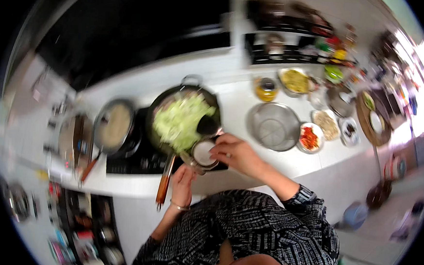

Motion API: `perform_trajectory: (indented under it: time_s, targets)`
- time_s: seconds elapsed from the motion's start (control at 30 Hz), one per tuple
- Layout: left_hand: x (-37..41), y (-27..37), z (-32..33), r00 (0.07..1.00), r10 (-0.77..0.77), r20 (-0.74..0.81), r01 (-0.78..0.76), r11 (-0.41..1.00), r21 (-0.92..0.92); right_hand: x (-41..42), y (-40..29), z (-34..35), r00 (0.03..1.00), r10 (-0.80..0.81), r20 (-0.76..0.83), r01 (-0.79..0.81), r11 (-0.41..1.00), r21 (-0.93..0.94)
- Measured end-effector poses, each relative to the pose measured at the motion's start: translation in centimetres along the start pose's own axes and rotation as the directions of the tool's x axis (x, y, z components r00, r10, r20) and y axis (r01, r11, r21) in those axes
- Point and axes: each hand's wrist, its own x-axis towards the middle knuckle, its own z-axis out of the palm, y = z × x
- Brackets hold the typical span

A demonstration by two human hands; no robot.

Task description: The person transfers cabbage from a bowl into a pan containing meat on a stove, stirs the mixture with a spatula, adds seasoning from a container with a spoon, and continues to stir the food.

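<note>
Low over the front of the wok (pixel 215 96), my left hand (pixel 182 183) grips a small jar (pixel 204 153) of white granules, with its lid apparently swung aside. The fingertips of my right hand (pixel 236 154) are at the jar's mouth; whether they pinch something is too blurred to tell. Chopped pale green vegetable (pixel 183 120) heaps up in the wok, and pinkish bits show at its far left edge. A dark spatula or ladle head (pixel 208 125) lies over the vegetable's right side, close to my right hand. The wok's wooden handle (pixel 163 184) points towards me, left of my left hand.
A pan (pixel 113 126) with pale contents is left of the wok on the black cooktop (pixel 137 168). To the right are a steel strainer basket (pixel 276 127), a bowl of chopped red peppers (pixel 310 137), several other dishes, and a yellow-filled jar (pixel 266 90). A seasoning rack (pixel 293 59) hangs behind.
</note>
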Motion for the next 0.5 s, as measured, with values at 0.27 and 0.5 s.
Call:
perform_trajectory:
  time_s: [0.27,0.5]
  targets:
    - [11.2,2.8,15.0,0.914,-0.247,0.323,0.24,0.969,0.062,-8.8,7.4,-11.7,0.654,0.416,-0.632,-0.303,0.909,0.285]
    - [25.6,3.3,33.8,0.827,-0.316,0.465,0.311,0.946,0.09,-15.2,10.2,-16.6,0.528,0.532,-0.662,-0.336,0.847,0.413]
